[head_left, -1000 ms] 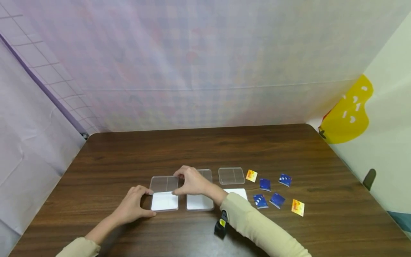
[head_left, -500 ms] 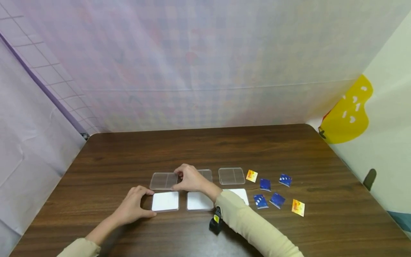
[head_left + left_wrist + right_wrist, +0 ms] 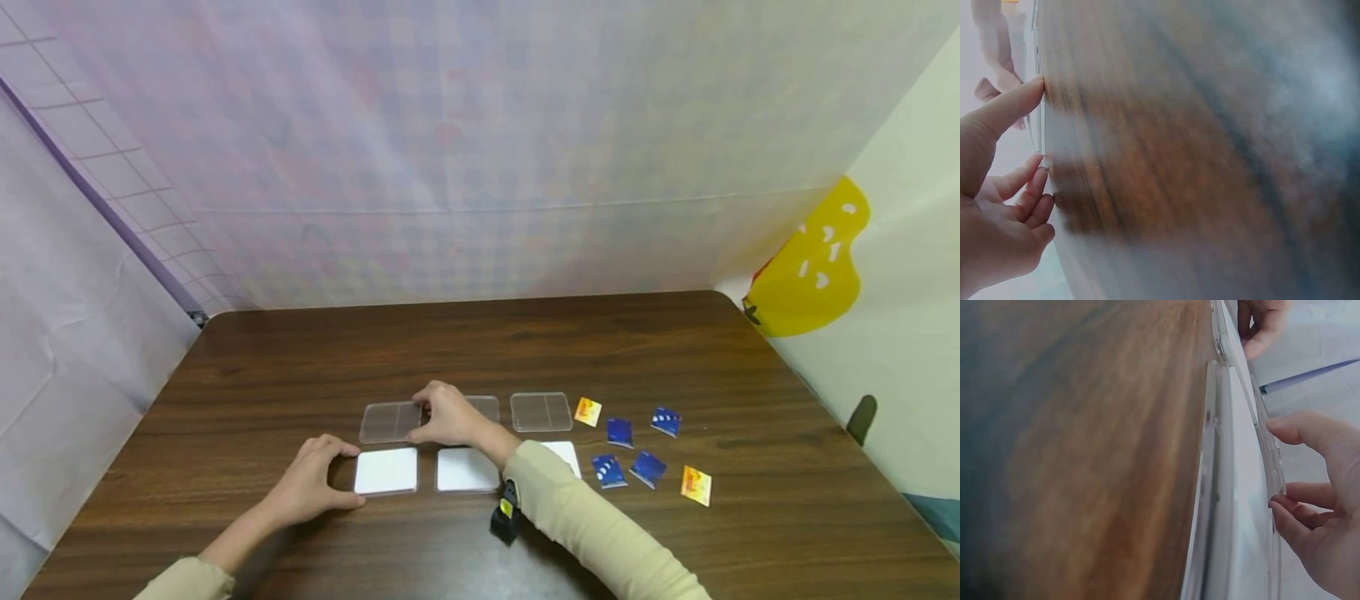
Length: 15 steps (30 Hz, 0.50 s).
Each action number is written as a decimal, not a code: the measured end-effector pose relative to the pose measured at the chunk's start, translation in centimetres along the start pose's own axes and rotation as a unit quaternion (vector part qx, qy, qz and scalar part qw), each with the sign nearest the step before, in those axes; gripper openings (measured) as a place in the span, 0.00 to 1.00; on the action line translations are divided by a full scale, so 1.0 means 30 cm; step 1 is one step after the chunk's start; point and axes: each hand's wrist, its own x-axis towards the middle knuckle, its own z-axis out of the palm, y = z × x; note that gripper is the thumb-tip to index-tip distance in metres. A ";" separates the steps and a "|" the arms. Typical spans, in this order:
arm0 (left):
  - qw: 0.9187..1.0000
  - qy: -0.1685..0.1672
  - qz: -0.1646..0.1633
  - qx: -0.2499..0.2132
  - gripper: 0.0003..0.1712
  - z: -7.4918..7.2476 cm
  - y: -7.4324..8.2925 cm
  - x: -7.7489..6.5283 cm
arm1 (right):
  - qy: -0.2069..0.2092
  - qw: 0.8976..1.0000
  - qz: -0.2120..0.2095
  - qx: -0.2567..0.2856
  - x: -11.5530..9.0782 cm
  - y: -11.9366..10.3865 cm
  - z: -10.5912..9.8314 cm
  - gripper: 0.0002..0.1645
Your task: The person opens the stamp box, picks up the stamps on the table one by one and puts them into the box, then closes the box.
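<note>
In the head view my left hand (image 3: 309,483) spans the left side of a shallow clear plastic box (image 3: 386,471) with a white inside. Its thumb is at the near corner and its forefinger at the far one. My right hand (image 3: 448,417) pinches the right edge of a clear plastic lid (image 3: 390,422), just behind that box and apart from it. The right wrist view shows the thumb and fingers of the right hand (image 3: 1319,494) along the edge of the clear lid (image 3: 1272,462). In the left wrist view the left hand (image 3: 1007,187) touches the box's edge.
To the right stand a second white-filled box (image 3: 467,469) and a third (image 3: 562,454), partly behind the right arm. Their clear lids (image 3: 542,412) lie behind them. Several small blue packets (image 3: 648,468) and two orange-yellow ones (image 3: 696,485) lie farther right on the brown table (image 3: 300,358).
The clear lid has come away from the left box's back edge and shifted slightly back and right with my right hand. My left hand has stayed at the box.
</note>
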 end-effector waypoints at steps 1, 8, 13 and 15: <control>1.000 0.000 -0.001 0.000 0.34 0.000 0.000 0.000 | -0.002 1.000 -0.002 -0.007 0.001 -0.001 0.000 0.33; 1.000 -0.002 -0.006 -0.002 0.34 0.002 -0.001 0.000 | -0.008 0.999 -0.007 -0.037 0.008 -0.012 0.002 0.33; 1.000 -0.004 -0.010 -0.006 0.34 0.000 0.003 -0.001 | -0.012 0.999 -0.002 -0.045 0.011 -0.013 0.005 0.34; 1.000 -0.004 -0.011 -0.005 0.34 0.000 0.003 -0.001 | -0.012 0.999 -0.002 -0.044 0.011 -0.013 0.004 0.34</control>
